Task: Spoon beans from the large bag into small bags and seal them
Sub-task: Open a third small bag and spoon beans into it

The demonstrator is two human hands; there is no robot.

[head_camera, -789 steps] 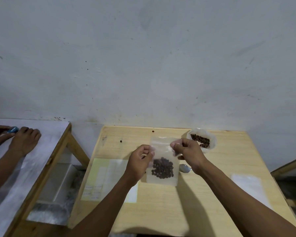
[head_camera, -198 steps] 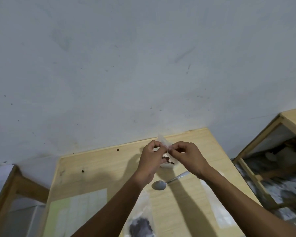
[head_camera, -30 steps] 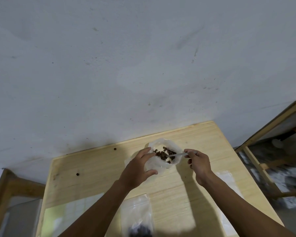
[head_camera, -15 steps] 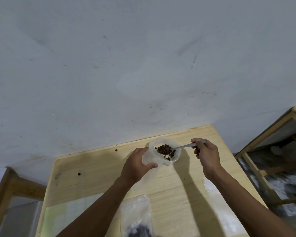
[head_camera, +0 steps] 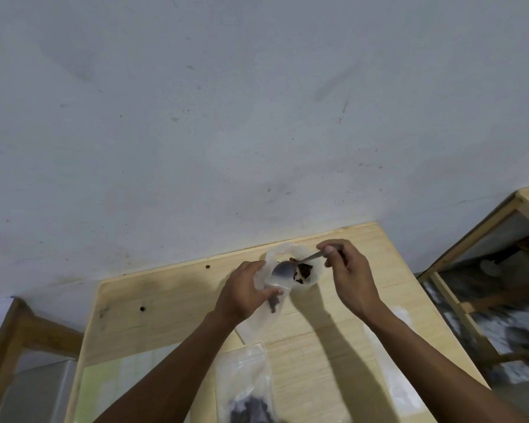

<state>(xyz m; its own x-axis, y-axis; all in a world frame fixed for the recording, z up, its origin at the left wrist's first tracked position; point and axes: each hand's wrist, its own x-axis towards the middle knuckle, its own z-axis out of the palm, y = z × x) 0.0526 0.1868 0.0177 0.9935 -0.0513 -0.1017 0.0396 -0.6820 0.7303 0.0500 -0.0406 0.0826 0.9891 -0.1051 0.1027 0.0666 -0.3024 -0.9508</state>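
Note:
On the wooden table, near its far edge, stands the large clear bag, open, with brown beans inside. My left hand pinches a small clear bag by its mouth, right next to the large bag; a few dark beans show inside it below my fingers. My right hand grips the handle of a metal spoon. The spoon's bowl is tipped at the small bag's mouth. A filled small bag lies at the near edge.
Flat empty clear bags lie on the table's right side, and a pale paper sheet lies on its left. A grey wall rises behind. Wooden frames stand to the right and left of the table.
The spoon, loaded with beans above the large bag half a second ago, has swung left and tipped at the small bag's mouth. A few beans now show in the small bag.

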